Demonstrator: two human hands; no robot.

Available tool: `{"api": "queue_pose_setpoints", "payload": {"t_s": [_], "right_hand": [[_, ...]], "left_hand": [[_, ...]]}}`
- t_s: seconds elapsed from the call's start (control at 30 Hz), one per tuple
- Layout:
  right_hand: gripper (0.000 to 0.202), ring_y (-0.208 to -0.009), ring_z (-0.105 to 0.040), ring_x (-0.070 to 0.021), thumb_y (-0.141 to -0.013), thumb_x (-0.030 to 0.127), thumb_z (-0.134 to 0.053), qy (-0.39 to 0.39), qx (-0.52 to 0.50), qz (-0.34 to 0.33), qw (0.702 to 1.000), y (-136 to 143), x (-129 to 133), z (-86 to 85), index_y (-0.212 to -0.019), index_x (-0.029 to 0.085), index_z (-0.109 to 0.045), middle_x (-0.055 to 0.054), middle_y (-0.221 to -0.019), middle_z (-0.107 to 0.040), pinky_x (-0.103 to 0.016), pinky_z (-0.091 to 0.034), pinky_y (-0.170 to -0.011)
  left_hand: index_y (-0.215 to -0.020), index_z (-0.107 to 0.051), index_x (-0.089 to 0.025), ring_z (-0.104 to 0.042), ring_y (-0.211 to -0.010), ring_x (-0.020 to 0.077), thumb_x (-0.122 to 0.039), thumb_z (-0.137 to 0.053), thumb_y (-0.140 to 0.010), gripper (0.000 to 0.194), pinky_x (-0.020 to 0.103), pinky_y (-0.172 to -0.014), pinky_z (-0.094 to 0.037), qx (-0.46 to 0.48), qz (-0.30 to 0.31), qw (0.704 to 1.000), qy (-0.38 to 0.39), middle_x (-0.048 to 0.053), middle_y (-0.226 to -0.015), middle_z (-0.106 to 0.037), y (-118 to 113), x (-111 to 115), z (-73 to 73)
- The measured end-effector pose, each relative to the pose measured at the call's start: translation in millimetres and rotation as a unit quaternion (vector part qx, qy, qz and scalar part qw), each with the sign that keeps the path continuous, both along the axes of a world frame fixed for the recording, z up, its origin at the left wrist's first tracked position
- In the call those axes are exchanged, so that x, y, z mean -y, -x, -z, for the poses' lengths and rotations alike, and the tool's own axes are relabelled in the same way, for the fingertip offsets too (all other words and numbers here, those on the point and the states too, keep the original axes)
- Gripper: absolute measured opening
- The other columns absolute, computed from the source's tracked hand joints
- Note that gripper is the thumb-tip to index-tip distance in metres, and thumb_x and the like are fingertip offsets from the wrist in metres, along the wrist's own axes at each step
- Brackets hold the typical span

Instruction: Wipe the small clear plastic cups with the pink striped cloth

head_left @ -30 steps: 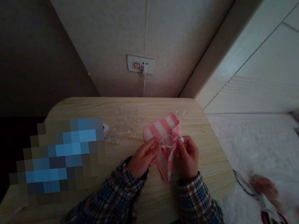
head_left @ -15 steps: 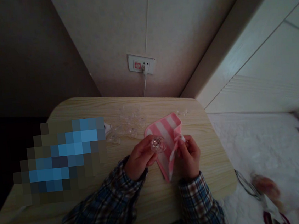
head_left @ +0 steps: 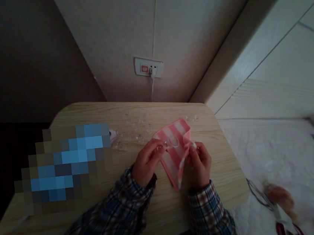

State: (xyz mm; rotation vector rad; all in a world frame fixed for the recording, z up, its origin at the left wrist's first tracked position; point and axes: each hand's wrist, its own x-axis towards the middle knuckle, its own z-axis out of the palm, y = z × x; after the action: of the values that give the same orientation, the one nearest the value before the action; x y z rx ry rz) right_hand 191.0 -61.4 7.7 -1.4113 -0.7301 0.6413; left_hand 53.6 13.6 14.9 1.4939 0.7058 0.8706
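Note:
A small clear plastic piece with a round rim (head_left: 173, 142) is pinched in the fingertips of my left hand (head_left: 147, 163), over the pink and white striped cloth (head_left: 174, 157). My right hand (head_left: 199, 163) grips the cloth's right edge between thumb and fingers, where it bunches up. The cloth hangs down to a point between my two hands. Several similar clear pieces (head_left: 137, 127) lie behind my left hand on the wooden table (head_left: 212, 134).
Two tiny clear bits (head_left: 192, 118) sit near the table's back right. A blurred-out blue item (head_left: 79, 155) covers the left side. A wall socket (head_left: 148, 66) holds a plug with a white cable. At right are a white bed (head_left: 261, 151) and another person's blurred hand (head_left: 280, 198).
My left hand has turned the clear piece, whose round rim now points right toward the bunched cloth. My right hand has barely moved, still on the cloth.

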Motion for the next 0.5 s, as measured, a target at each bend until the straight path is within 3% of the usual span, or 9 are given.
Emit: {"api": "queue_pose_setpoints", "payload": {"t_s": [0.1,0.17,0.4,0.5], "right_hand": [[0.011,-0.044,-0.035,-0.0055,-0.082,0.027,-0.048,-0.008,-0.007,0.003,1.0,0.4,-0.5,-0.2,-0.082,0.018,-0.055,0.006,-0.052,-0.042,-0.018,-0.026,-0.039],[0.01,-0.044,-0.035,-0.0054,-0.081,0.027,-0.048,-0.016,-0.015,-0.002,1.0,1.0,-0.9,-1.2,-0.083,0.018,-0.054,0.006,-0.053,-0.043,-0.018,-0.026,-0.039],[0.011,-0.046,-0.039,-0.0052,-0.08,0.024,-0.049,-0.027,-0.036,-0.005,0.999,4.5,-1.5,-5.8,-0.09,0.02,-0.049,0.002,-0.069,-0.055,-0.018,-0.029,-0.042],[0.011,-0.047,-0.04,-0.0061,-0.08,0.025,-0.048,-0.018,-0.023,-0.015,0.999,5.8,-0.4,-5.7,-0.09,0.02,-0.05,0.002,-0.066,-0.054,-0.018,-0.031,-0.043]], "left_hand": [[-0.083,-0.055,-0.015,-0.049,-0.081,0.0134,-0.022,-0.045,-0.083,0.012,0.025,-0.072,-0.038,-0.082,-0.031,0.986,-0.139,0.004,-0.085,-0.052,0.6,-1.1,0.0],[-0.087,-0.055,-0.015,-0.049,-0.081,0.0136,-0.021,-0.043,-0.083,0.013,0.025,-0.073,-0.038,-0.116,-0.026,0.977,-0.177,0.004,-0.087,-0.051,0.2,0.2,0.9],[-0.09,-0.055,-0.016,-0.05,-0.082,0.014,-0.021,-0.041,-0.084,0.016,0.027,-0.074,-0.04,-0.177,-0.015,0.962,-0.206,0.005,-0.089,-0.05,-1.5,4.4,3.1],[-0.09,-0.054,-0.016,-0.05,-0.083,0.0146,-0.022,-0.04,-0.085,0.016,0.027,-0.074,-0.04,-0.192,-0.014,0.958,-0.213,0.005,-0.089,-0.05,-1.4,3.7,2.6]]}}
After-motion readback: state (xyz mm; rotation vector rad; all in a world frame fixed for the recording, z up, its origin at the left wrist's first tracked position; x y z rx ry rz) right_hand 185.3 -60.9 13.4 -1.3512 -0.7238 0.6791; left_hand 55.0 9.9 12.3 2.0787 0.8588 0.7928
